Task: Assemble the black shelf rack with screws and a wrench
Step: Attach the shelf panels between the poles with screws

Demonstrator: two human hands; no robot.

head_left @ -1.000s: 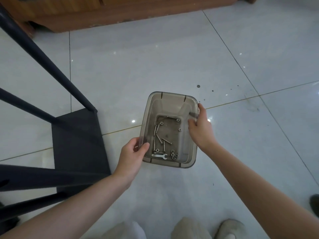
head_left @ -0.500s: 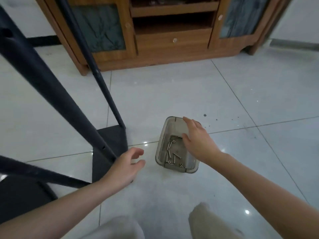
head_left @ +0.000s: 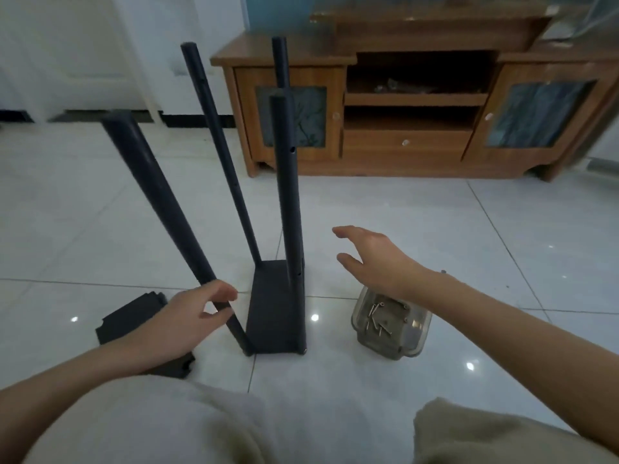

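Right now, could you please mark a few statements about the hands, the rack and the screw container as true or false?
1. The left hand grips the near-left post of the rack. True.
2. The right hand holds a wrench. False: it is open, holds nothing, and hovers above the floor.
3. The clear container with screws sits on the floor to the right of the rack. True.
4. The rack's posts lie flat on the floor. False: they stand on end.
5. A loose black panel lies on the floor left of the rack. True.
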